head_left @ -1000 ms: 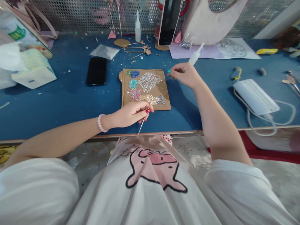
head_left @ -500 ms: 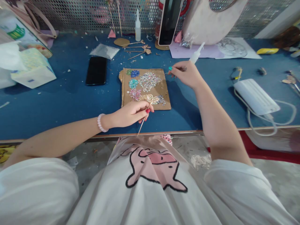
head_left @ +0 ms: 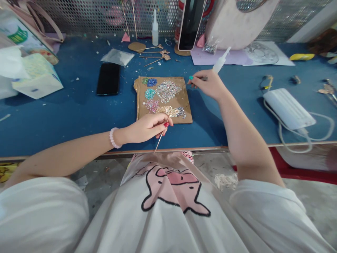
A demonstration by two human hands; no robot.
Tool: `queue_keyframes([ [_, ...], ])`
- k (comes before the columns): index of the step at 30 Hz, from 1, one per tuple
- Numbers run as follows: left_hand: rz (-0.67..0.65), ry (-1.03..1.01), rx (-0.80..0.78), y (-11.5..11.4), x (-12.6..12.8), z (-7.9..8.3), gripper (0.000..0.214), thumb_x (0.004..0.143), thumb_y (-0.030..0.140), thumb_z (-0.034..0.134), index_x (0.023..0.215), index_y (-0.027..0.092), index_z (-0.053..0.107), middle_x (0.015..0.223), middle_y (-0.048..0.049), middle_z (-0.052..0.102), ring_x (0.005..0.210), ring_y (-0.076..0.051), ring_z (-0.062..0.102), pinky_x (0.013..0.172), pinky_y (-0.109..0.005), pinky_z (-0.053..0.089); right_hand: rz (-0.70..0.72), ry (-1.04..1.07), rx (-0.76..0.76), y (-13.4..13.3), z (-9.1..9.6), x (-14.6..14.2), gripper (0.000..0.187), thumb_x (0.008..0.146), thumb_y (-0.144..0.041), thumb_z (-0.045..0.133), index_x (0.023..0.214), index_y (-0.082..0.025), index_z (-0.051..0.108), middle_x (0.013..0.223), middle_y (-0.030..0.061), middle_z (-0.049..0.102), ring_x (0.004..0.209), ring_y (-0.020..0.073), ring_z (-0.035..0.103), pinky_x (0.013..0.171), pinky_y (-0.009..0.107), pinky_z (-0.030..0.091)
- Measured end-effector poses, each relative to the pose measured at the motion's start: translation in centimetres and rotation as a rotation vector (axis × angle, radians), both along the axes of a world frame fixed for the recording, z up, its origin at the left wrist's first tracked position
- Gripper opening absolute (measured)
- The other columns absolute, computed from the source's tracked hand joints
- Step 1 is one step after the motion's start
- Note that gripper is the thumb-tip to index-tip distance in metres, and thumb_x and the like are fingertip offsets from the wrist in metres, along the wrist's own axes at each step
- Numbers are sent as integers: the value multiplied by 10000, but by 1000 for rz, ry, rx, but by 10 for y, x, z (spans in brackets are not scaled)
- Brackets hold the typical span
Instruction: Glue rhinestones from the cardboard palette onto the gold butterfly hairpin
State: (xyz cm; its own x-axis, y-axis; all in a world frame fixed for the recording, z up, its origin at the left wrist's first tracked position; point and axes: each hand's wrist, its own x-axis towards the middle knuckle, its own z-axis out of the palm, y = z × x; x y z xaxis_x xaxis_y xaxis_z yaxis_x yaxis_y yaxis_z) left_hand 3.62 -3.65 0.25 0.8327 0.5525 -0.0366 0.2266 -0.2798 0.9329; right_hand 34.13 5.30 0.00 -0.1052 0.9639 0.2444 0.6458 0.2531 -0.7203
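Note:
My left hand (head_left: pixel 150 128) is closed around the thin stem of a gold hairpin (head_left: pixel 159 142). Its openwork head lies over the lower part of a cardboard square (head_left: pixel 184 98). Small piles of silvery rhinestones (head_left: pixel 167 91), blue, turquoise (head_left: pixel 150 93), pink and green ones cover the cardboard. To the right of its edge, my right hand (head_left: pixel 207 81) pinches a thin metal tool that looks like tweezers (head_left: pixel 204 78), mostly hidden by the fingers. A white glue bottle (head_left: pixel 220 63) shows behind that hand; whether the hand touches it I cannot tell.
Left of the cardboard lies a black phone (head_left: pixel 108 79), with a tissue pack (head_left: pixel 37 77) farther left. Several gold hairpins (head_left: pixel 158 54) and an upright glue bottle (head_left: pixel 155 31) stand or lie behind. A white power bank (head_left: pixel 288 107) with its cable is at right.
My right hand has shifted slightly left and up, beside the cardboard. My left hand and the hairpin stay where they were.

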Motion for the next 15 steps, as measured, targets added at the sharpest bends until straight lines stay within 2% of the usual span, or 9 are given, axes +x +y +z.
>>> queue_keyframes([
  [9, 2, 10, 11, -1, 1, 3, 152, 980, 159, 448, 1048, 165, 584, 750, 27, 621, 589, -73, 571, 589, -213, 474, 8, 6, 11, -2, 3, -1, 246, 936, -368, 666, 784, -185, 732, 778, 52, 701, 756, 174, 668, 866, 395, 605],
  [15, 3, 13, 14, 0, 0, 2, 154, 978, 172, 452, 1053, 168, 586, 754, 19, 630, 594, -81, 576, 594, -221, 484, 34, 36, 39, -2, 4, 0, 325, 947, -465, 648, 780, -196, 721, 761, 39, 695, 741, 163, 661, 853, 364, 602],
])
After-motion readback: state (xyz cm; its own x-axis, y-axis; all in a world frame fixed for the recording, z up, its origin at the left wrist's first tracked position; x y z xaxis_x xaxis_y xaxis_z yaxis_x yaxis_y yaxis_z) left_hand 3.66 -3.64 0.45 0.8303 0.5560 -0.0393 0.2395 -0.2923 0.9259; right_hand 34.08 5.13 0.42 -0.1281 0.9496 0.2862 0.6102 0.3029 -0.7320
